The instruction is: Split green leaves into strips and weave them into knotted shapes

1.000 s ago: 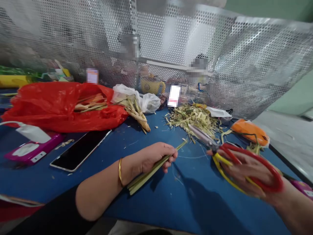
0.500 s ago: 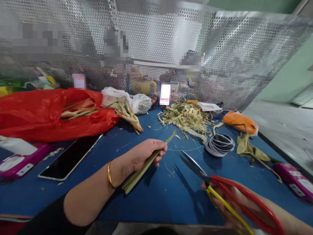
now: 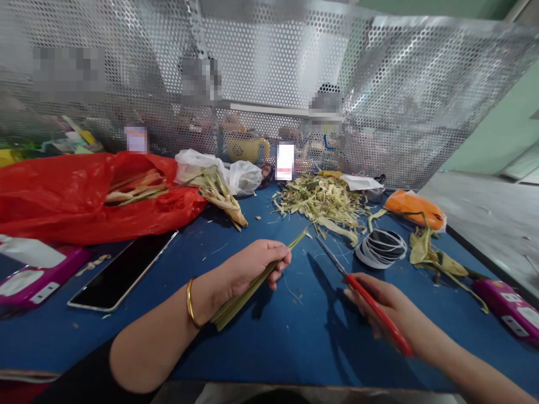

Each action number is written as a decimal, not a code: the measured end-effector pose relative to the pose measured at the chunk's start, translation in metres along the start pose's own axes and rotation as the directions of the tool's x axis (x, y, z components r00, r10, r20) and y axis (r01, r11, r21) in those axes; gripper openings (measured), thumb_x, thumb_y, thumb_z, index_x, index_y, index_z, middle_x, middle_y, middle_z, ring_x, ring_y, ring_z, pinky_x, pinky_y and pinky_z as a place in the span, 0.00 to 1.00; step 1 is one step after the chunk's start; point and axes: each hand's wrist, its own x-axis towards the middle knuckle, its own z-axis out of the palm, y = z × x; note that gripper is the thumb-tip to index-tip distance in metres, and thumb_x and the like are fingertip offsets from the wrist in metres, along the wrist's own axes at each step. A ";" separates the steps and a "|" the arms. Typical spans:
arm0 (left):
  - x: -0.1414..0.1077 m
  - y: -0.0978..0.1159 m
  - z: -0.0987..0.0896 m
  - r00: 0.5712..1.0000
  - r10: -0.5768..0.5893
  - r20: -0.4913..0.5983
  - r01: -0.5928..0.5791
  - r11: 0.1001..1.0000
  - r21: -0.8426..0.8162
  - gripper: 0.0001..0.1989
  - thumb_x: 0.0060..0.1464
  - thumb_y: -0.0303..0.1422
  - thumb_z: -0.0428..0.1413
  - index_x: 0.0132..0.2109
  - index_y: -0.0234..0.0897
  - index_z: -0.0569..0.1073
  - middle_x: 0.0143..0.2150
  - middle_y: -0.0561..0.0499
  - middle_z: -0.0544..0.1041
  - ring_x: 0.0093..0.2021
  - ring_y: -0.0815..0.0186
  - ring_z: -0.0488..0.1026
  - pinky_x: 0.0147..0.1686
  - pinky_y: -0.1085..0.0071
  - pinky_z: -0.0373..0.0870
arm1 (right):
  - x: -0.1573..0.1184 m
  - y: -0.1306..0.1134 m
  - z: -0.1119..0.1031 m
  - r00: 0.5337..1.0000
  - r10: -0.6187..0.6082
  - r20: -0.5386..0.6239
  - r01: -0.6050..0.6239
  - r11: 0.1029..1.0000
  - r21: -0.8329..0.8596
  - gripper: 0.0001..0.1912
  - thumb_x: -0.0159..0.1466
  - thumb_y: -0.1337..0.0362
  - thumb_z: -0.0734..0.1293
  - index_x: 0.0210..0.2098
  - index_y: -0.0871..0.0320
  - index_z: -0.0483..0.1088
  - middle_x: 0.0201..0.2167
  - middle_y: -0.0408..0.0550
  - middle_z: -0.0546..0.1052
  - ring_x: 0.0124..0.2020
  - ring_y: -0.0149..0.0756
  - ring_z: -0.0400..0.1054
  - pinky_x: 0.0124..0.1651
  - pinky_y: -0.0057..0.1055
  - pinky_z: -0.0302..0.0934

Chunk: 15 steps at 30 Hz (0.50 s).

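Note:
My left hand (image 3: 263,264), with a gold bangle at the wrist, is closed round a thin bundle of green leaf strips (image 3: 231,310). The narrow tips stick out past the thumb and the wide ends trail below the wrist. In my right hand (image 3: 379,300) is a pair of scissors (image 3: 373,307) with red handles, held edge-on, blades pointing up and left. Those blades are a short way right of the strip tips, not touching them. Behind the blades lie a heap of pale leaf trimmings (image 3: 322,205) and a spool of white cord (image 3: 380,248).
At the left are a red plastic bag (image 3: 63,196) with dried husks, a phone (image 3: 122,275) and a purple pack (image 3: 37,280). A husk bundle (image 3: 223,199) lies beside a white bag. An orange packet (image 3: 415,209) and another purple pack (image 3: 507,308) are right. A perforated metal screen (image 3: 273,62) stands behind.
The right hand has turned the scissors from a flat, open view to edge-on, and moved them slightly up and left. My left hand has barely shifted, still gripping the leaf strips.

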 end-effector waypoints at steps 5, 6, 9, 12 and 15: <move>0.001 0.003 -0.002 0.999 0.034 -0.041 -0.033 0.999 0.029 0.11 0.55 0.38 0.53 0.29 0.35 0.67 0.22 0.58 0.62 0.17 0.76 0.58 0.17 0.78 0.63 | 0.010 0.006 0.001 0.961 -0.261 -0.086 0.134 0.719 -0.682 0.18 0.64 0.57 0.60 0.50 0.57 0.67 0.34 0.52 0.78 0.35 0.44 0.73 0.33 0.34 0.61; 0.001 0.004 -0.003 0.998 0.035 -0.043 -0.034 0.999 0.027 0.11 0.55 0.38 0.53 0.29 0.35 0.67 0.22 0.58 0.62 0.17 0.76 0.58 0.17 0.78 0.63 | 0.011 0.006 0.003 0.953 -0.290 -0.082 0.132 0.646 -0.752 0.17 0.63 0.58 0.60 0.50 0.57 0.67 0.36 0.53 0.78 0.34 0.45 0.73 0.32 0.33 0.60; -0.002 0.007 -0.003 0.999 0.038 -0.032 -0.037 0.999 0.024 0.12 0.55 0.38 0.54 0.29 0.35 0.68 0.22 0.58 0.62 0.17 0.76 0.59 0.18 0.78 0.63 | 0.014 -0.001 0.006 0.946 -0.319 -0.055 0.114 0.487 -0.866 0.14 0.62 0.60 0.62 0.46 0.57 0.70 0.34 0.54 0.76 0.30 0.44 0.73 0.27 0.32 0.57; -0.005 0.010 -0.001 0.999 0.035 -0.001 -0.035 0.999 0.034 0.12 0.55 0.38 0.54 0.29 0.34 0.68 0.21 0.57 0.63 0.17 0.76 0.60 0.18 0.77 0.64 | 0.019 -0.019 0.001 0.935 -0.353 -0.037 0.152 0.491 -0.858 0.10 0.59 0.61 0.66 0.38 0.57 0.74 0.34 0.54 0.74 0.30 0.43 0.71 0.28 0.33 0.56; -0.007 0.010 0.001 0.999 0.031 0.036 -0.032 0.999 0.035 0.11 0.54 0.37 0.55 0.29 0.34 0.69 0.21 0.57 0.64 0.17 0.76 0.61 0.19 0.77 0.65 | 0.032 -0.041 0.001 0.913 -0.407 -0.010 0.351 0.800 -0.486 0.13 0.61 0.58 0.65 0.42 0.55 0.75 0.35 0.50 0.76 0.31 0.37 0.69 0.33 0.33 0.59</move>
